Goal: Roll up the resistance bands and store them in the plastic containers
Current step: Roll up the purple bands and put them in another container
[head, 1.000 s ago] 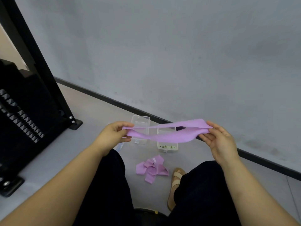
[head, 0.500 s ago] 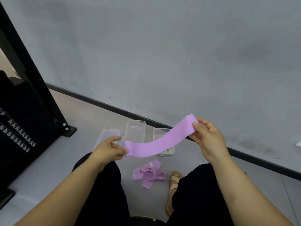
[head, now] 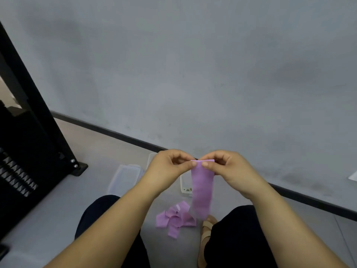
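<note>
hanging band pinched by both hands

1 head-worn camera looks forward and down, close over left hand and right hand, onto floor

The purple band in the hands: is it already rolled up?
No, the purple band hangs down flat and unrolled, while the left hand and the right hand pinch its top edge.
</note>
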Demonstrator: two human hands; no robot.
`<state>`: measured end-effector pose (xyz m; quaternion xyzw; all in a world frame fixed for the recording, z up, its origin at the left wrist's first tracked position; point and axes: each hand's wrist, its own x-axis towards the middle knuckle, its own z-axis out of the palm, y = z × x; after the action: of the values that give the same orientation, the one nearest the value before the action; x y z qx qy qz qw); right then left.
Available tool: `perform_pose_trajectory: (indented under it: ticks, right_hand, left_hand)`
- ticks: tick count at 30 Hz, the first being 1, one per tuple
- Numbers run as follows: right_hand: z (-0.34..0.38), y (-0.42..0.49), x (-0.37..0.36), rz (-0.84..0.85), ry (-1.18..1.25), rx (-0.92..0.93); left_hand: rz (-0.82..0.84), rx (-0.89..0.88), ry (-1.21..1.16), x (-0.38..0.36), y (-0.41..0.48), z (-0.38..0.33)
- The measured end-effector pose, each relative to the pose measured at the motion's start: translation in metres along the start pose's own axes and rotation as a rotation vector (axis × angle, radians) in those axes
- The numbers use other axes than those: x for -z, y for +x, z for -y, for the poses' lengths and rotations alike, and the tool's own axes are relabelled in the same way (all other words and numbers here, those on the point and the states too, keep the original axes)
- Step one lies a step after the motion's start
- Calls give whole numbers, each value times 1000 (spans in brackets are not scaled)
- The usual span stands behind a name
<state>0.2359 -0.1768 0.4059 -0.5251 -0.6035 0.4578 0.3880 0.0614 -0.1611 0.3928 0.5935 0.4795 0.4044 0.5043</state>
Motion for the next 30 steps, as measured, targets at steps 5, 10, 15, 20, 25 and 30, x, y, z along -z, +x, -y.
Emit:
perform_pose_trajectory:
  ticks: [5, 10, 15, 20, 25, 30]
  right_hand:
    - [-5, 4, -1, -200, 9, 28]
    - [-7, 2, -28, -338, 213, -60]
    - [-2, 0, -52, -208, 370, -111]
    - [-3, 1, -48, -250, 377, -185]
    - [-2, 2, -30, -208, 282, -175]
    - [7, -1, -17, 40, 124, -59]
  left_hand:
    - [-81, -11, 40, -5, 2, -3]
    - [-331, -23, 42, -12, 0, -7]
    - [-297, -107, 182, -22, -7, 0]
    - [-164, -103, 172, -20, -14, 6]
    - [-227, 13, -15, -6, -13, 3]
    - [-43, 5, 9, 6, -11, -4]
